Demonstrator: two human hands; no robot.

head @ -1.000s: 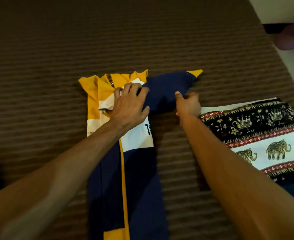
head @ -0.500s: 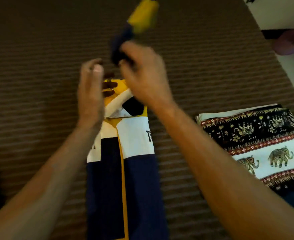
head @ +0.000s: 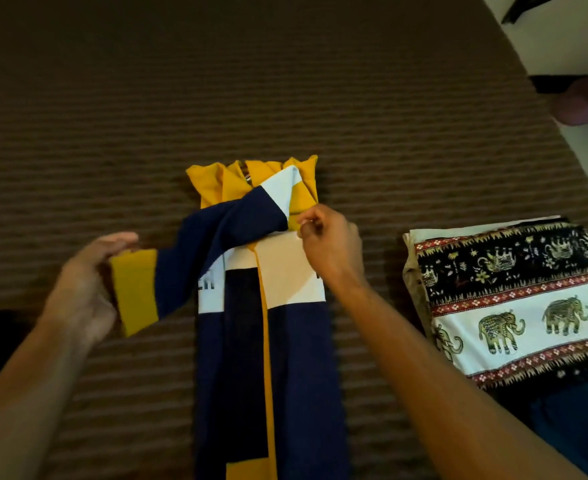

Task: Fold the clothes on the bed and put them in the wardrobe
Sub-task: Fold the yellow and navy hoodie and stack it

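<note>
Brown ribbed bedcover [head: 285, 81] stretches across the whole bed, and on it, going from the left, the left hand [head: 88, 282] comes first, held on edge with the fingers fairly straight and the yellow cuff [head: 135, 289] of a sleeve resting against its palm; whether the thumb pinches the cuff I cannot tell. From that cuff the navy sleeve [head: 223, 237] runs up and to the right, crossing over the chest of the navy, yellow and white long-sleeved shirt [head: 285, 358], which lies lengthwise in the middle of the bed, folded narrow, its yellow collar end pointing away and its hem running out of view at the near edge. At the shoulder end of that sleeve the right hand [head: 330, 233] has its fingers curled, pinching the cloth at the shirt's right edge. Well to the right, apart from the shirt, lies a folded black, white and red elephant-print cloth [head: 514, 299] near the bed's edge.
</note>
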